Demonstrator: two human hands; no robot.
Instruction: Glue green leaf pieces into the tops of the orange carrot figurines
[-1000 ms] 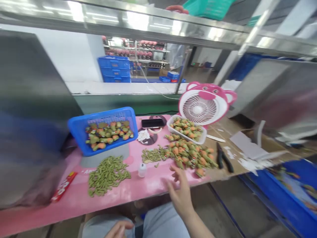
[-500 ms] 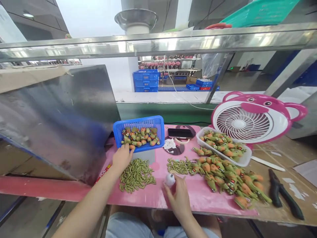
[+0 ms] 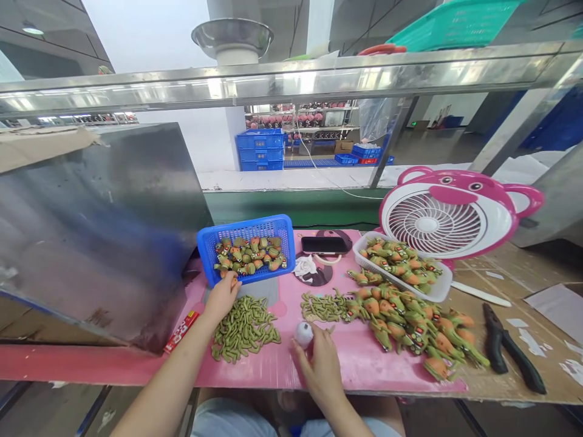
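Observation:
My left hand (image 3: 221, 297) is at the front rim of a blue basket (image 3: 291, 246), fingers pinched on a small green-and-orange figure (image 3: 234, 281), mostly hidden by the fingers. More such figures (image 3: 255, 249) lie in the basket. Close to the front table edge, my right hand (image 3: 322, 367) is wrapped around a small white bottle (image 3: 303, 333) with a dark tip pointing up. Between the hands spreads a pile of thin curved green pieces (image 3: 246, 331). A smaller group of green pieces (image 3: 322, 306) lies just beyond my right hand.
To the right are a heap of green-and-orange figures (image 3: 401, 318), a filled white tray (image 3: 441, 292), black-handled pliers (image 3: 505, 346) and a pink fan (image 3: 430, 224). A phone (image 3: 325, 245) and crumpled tissue (image 3: 305, 267) lie behind. A metal panel (image 3: 136, 230) stands left.
The view has shifted slightly, moving the scene leftward. My left hand has drawn back a little from the basket, with orange now showing at its fingertips. My right hand keeps the bottle.

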